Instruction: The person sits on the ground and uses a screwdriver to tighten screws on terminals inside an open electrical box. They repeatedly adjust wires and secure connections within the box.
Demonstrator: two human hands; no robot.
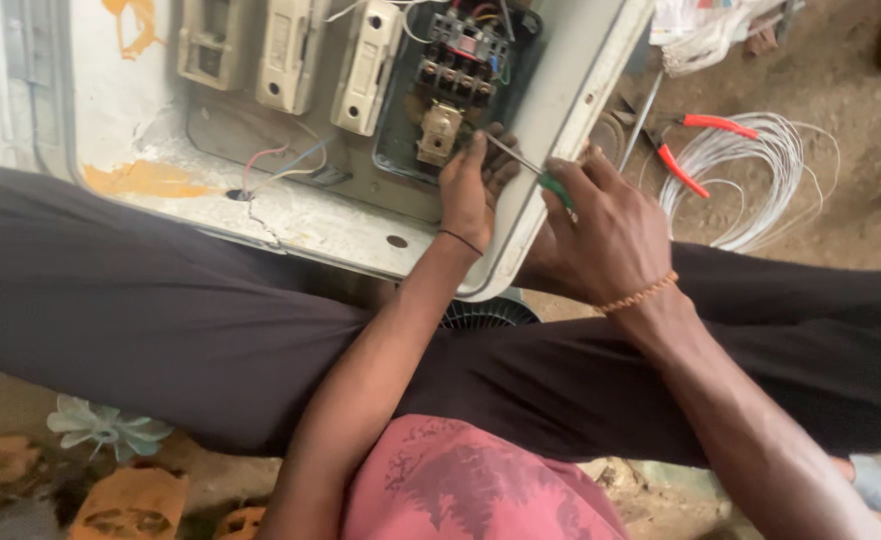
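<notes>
While the left hand (pixel 471 185) rests curled on the box (pixel 291 215) at upper centre, fingertips beside the contactor (pixel 461 70), the right hand (pixel 601 235) pinches a green screwdriver (pixel 533 168), its tip pointing toward the contactor.

Both forearms reach forward from the lower edge, converging. The left hand (pixel 473 185) is stretched out, fingers extended forward, a thin band at its wrist. The right hand (pixel 601 235) is curled in a closed grip, a beaded bracelet at its wrist.
</notes>
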